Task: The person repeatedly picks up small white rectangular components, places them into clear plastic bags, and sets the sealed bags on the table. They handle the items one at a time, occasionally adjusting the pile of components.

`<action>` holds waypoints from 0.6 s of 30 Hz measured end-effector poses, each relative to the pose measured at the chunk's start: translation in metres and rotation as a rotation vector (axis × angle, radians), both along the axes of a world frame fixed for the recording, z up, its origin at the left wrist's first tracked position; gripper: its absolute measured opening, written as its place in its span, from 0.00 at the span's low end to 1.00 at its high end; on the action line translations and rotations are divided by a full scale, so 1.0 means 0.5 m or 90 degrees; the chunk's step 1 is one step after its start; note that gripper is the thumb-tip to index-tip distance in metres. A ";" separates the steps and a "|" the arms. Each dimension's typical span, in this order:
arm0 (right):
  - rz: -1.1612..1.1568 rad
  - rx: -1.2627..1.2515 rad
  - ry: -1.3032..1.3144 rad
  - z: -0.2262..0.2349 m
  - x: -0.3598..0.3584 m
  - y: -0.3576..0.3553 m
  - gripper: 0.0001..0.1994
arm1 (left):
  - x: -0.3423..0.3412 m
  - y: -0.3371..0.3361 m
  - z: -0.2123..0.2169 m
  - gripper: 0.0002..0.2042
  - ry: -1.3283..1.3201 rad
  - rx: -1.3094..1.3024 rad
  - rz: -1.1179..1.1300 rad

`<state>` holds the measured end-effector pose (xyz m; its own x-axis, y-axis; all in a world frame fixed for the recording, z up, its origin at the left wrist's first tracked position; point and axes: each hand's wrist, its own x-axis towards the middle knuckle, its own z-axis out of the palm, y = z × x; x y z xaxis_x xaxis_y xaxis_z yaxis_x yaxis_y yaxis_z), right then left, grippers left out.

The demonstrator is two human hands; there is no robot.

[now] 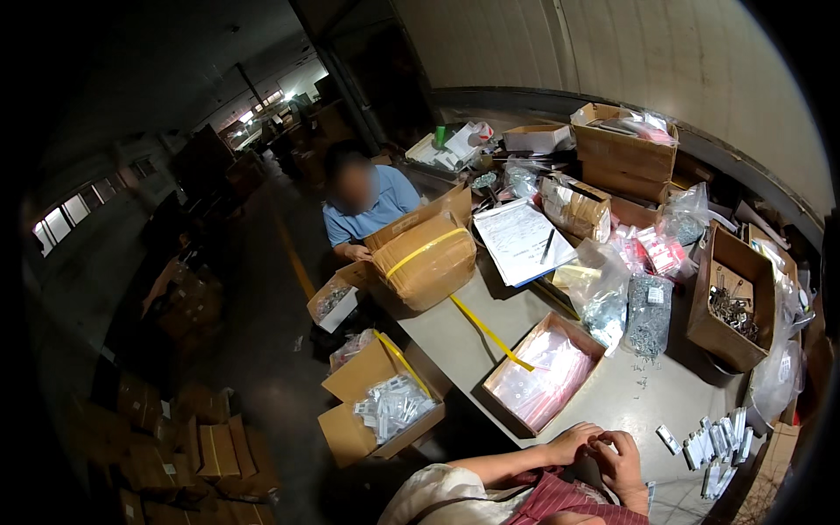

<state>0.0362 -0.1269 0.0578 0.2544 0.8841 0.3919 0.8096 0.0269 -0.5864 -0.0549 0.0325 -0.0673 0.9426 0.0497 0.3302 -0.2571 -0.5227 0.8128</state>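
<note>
My left hand [570, 442] and my right hand [619, 462] are together low over the grey table [490, 311], fingertips touching, pinching something too small to make out. Just beyond my left hand sits an open cardboard box of small clear pink-tinted bags [544, 370]. A row of small filled packets [713, 442] lies on the table to the right of my right hand. A clear bag of small metal parts [649, 317] stands behind, with a few loose parts scattered before it.
Another person in a blue shirt [367, 206] sits across, beside a brown parcel bound with yellow strap [426, 260]. An open box of metal hardware [733, 302] is at the right. A clipboard with papers [522, 238] lies mid-table. An open carton of bagged parts [382, 402] stands on the floor.
</note>
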 end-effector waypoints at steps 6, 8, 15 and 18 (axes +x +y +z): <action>-0.011 -0.018 -0.005 -0.022 0.010 0.000 0.15 | -0.008 -0.007 -0.019 0.07 0.052 0.002 0.016; -0.040 -0.031 0.037 -0.019 0.012 0.001 0.14 | -0.003 -0.007 -0.023 0.06 0.186 -0.037 -0.012; -0.171 -0.034 0.136 0.042 0.021 -0.010 0.15 | 0.041 -0.039 0.104 0.09 0.271 -0.368 -0.136; -0.194 0.040 0.135 0.046 0.031 -0.019 0.16 | 0.056 -0.055 0.139 0.09 0.264 -0.491 -0.174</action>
